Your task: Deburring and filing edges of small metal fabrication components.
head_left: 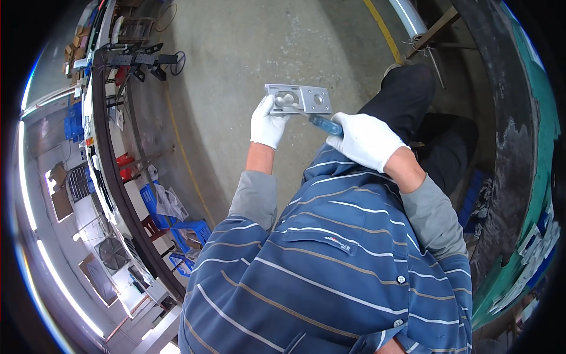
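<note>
My left hand (268, 125), in a white glove, grips the left end of a flat silver metal plate (303, 99). Through the plate run a large oval opening, a round hole and several small holes. White glove fingers show through the oval opening. A hand tool with a translucent blue handle (325, 124) is held in my white-gloved right hand (368, 140). Its thin shaft reaches the plate's lower edge near the big opening; the tip is too small to make out. Both hands are in front of my striped blue shirt, over the floor.
To the right runs a dark-edged bench (512, 135) with a green top (539, 127). Along the left is a long dark beam (141, 236), with a black bracketed fixture (141, 60) by it and a blue plastic stool (191, 229). Yellow lines mark the concrete floor (236, 47).
</note>
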Action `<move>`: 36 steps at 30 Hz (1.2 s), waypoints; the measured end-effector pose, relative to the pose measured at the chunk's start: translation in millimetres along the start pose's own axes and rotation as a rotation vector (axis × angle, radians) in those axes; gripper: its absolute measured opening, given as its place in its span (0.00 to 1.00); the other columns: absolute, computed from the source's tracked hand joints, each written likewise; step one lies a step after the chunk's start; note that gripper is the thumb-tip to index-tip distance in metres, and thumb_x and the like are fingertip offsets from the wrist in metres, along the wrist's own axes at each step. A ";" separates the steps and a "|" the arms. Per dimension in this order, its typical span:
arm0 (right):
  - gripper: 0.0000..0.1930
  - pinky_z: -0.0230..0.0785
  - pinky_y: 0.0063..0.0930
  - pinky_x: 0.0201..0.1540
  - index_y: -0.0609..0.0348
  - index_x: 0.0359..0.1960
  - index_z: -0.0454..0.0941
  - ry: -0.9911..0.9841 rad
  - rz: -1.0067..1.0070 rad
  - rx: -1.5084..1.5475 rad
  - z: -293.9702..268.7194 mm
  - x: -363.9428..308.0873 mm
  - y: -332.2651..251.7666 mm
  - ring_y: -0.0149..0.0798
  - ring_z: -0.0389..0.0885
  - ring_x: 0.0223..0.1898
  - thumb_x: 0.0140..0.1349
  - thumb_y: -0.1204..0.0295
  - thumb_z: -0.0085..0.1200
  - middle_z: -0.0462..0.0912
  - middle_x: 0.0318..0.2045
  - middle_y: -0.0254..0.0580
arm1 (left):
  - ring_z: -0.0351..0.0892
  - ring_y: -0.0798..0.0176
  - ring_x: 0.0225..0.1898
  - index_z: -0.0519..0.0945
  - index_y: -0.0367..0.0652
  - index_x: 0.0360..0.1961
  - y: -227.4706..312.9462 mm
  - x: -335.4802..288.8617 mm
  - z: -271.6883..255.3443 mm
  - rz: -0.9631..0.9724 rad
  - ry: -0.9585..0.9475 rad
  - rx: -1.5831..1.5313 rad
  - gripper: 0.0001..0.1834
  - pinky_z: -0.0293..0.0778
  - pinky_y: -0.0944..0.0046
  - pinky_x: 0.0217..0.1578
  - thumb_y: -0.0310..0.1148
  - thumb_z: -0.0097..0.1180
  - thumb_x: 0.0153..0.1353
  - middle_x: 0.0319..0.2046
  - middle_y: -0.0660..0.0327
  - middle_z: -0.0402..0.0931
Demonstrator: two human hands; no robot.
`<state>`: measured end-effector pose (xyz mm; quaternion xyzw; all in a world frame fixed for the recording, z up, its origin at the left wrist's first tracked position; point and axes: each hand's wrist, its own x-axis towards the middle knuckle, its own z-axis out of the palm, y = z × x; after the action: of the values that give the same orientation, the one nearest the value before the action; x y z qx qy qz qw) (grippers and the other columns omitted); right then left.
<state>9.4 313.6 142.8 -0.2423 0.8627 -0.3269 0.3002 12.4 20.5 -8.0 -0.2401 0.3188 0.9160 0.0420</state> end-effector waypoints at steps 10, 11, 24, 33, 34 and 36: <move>0.15 0.80 0.41 0.44 0.62 0.47 0.81 0.036 0.131 -0.194 6.8 -5.3 15.7 0.54 0.88 0.35 0.71 0.62 0.57 0.88 0.36 0.51 | 0.85 0.48 0.51 0.78 0.36 0.53 -1.7 -2.5 7.6 -0.014 0.062 0.043 0.11 0.79 0.39 0.59 0.28 0.50 0.75 0.40 0.52 0.80; 0.15 0.80 0.41 0.44 0.62 0.47 0.81 0.020 0.142 -0.180 5.6 -6.5 13.8 0.54 0.88 0.35 0.71 0.62 0.57 0.88 0.36 0.51 | 0.84 0.48 0.50 0.78 0.36 0.52 -2.1 -1.8 8.2 -0.006 0.102 0.014 0.10 0.78 0.38 0.59 0.28 0.49 0.76 0.41 0.52 0.80; 0.15 0.81 0.41 0.46 0.64 0.47 0.81 0.004 0.124 -0.049 14.5 -5.6 18.0 0.53 0.88 0.35 0.72 0.63 0.57 0.88 0.36 0.52 | 0.81 0.48 0.47 0.70 0.39 0.39 -4.6 15.8 33.5 -0.075 0.633 -0.374 0.14 0.73 0.27 0.61 0.33 0.33 0.80 0.38 0.55 0.75; 0.14 0.81 0.41 0.46 0.64 0.46 0.81 -0.029 0.086 -0.063 19.6 12.1 3.4 0.55 0.88 0.35 0.72 0.63 0.56 0.88 0.35 0.52 | 0.81 0.48 0.47 0.68 0.38 0.40 -4.4 11.5 25.8 -0.028 0.743 -0.382 0.16 0.70 0.27 0.63 0.33 0.28 0.81 0.40 0.57 0.72; 0.14 0.81 0.41 0.46 0.64 0.46 0.81 -0.038 0.093 -0.069 20.3 13.9 3.7 0.55 0.88 0.35 0.72 0.64 0.56 0.88 0.35 0.52 | 0.81 0.48 0.47 0.68 0.38 0.39 -3.5 11.0 22.4 -0.031 0.756 -0.386 0.16 0.70 0.27 0.63 0.33 0.28 0.81 0.40 0.57 0.72; 0.14 0.81 0.42 0.46 0.64 0.45 0.82 -0.041 0.077 -0.072 21.6 15.1 4.0 0.55 0.88 0.35 0.72 0.64 0.56 0.88 0.36 0.53 | 0.81 0.48 0.47 0.67 0.38 0.40 -2.2 9.1 16.7 -0.036 0.746 -0.383 0.15 0.70 0.25 0.63 0.32 0.28 0.81 0.40 0.57 0.72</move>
<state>12.5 297.9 121.4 -0.2260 0.8763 -0.2790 0.3212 -2.0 31.6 -2.1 -0.5643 0.1318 0.8081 -0.1060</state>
